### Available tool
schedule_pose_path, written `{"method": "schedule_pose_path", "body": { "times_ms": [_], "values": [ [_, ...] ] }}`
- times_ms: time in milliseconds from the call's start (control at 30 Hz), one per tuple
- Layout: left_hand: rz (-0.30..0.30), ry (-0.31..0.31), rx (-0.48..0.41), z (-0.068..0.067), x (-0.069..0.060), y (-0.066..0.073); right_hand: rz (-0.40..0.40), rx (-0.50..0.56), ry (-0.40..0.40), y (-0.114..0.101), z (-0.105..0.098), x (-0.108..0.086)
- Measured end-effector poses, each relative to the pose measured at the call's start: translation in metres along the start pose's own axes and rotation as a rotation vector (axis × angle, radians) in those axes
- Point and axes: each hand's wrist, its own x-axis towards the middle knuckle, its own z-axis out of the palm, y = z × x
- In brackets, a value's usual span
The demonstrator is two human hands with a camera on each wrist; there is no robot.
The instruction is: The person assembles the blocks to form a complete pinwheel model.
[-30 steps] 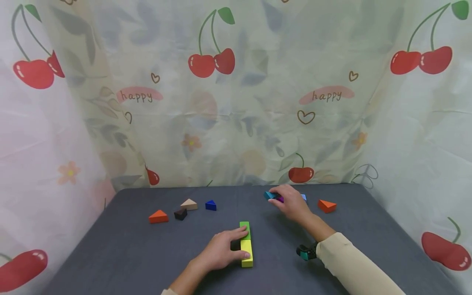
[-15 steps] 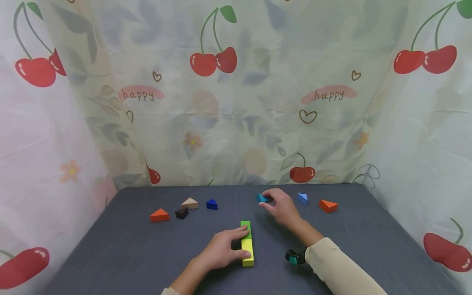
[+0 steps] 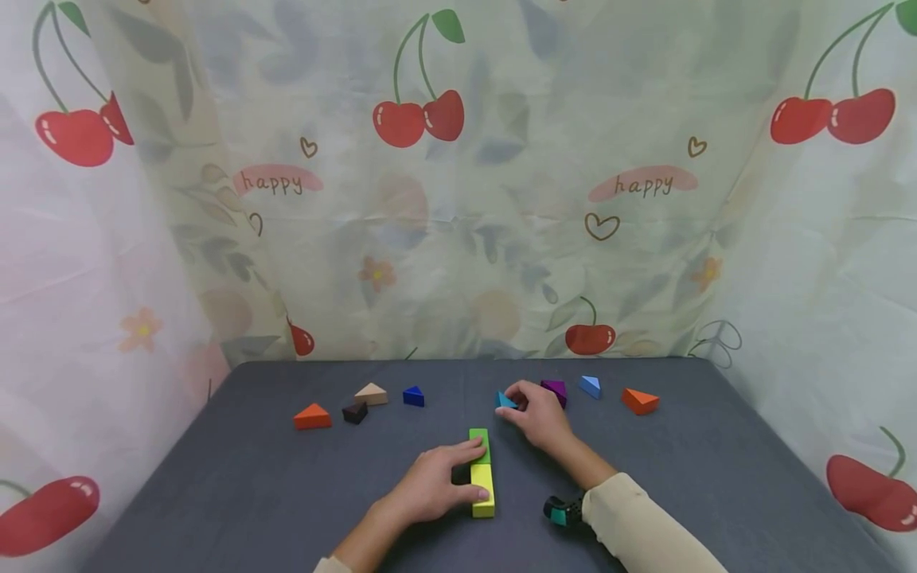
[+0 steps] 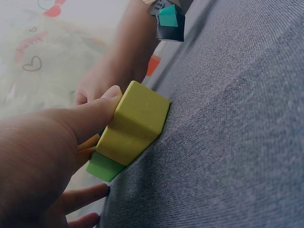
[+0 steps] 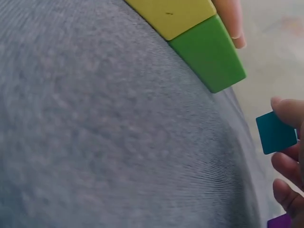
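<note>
A green block (image 3: 479, 446) and a longer yellow block (image 3: 483, 492) lie end to end on the table, touching. My left hand (image 3: 435, 480) rests on them, the thumb on top of the yellow one and the index finger on the green one. In the left wrist view the thumb tip (image 4: 111, 92) presses near the yellow block's upper edge. My right hand (image 3: 539, 415) pinches a teal triangular block (image 3: 505, 400) beyond the green block; in the right wrist view a flat teal face (image 5: 275, 133) shows between thumb and fingers. A purple block (image 3: 555, 390) lies just behind that hand.
On the left lie an orange triangular block (image 3: 312, 416), a black block (image 3: 354, 412), a wooden-coloured triangle (image 3: 371, 393) and a dark blue triangle (image 3: 413, 395). Toward the right are a light blue triangle (image 3: 591, 387) and another orange block (image 3: 641, 401). A patterned curtain (image 3: 458, 239) rises behind.
My right hand has moved left and nearer with the teal block, coming closer to the green block. The purple and light blue blocks are now uncovered. My left hand stays on the two blocks.
</note>
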Motion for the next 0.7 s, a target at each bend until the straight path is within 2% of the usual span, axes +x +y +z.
{"method": "schedule_pose_path", "body": {
  "times_ms": [67,167,467,700],
  "values": [
    [0.004,0.004,0.002,0.000,0.000,0.000,0.054,0.007,-0.024,0.000,0.003,-0.001],
    [0.005,0.004,0.004,0.000,0.000,0.000,0.092,0.002,-0.051,0.000,0.007,-0.002],
    [-0.005,-0.005,0.003,-0.001,0.000,0.001,0.118,-0.023,-0.078,0.000,0.020,0.000],
    [0.000,-0.009,0.003,-0.001,0.000,0.001,0.158,-0.008,-0.096,-0.005,0.021,0.001]
  ]
}}
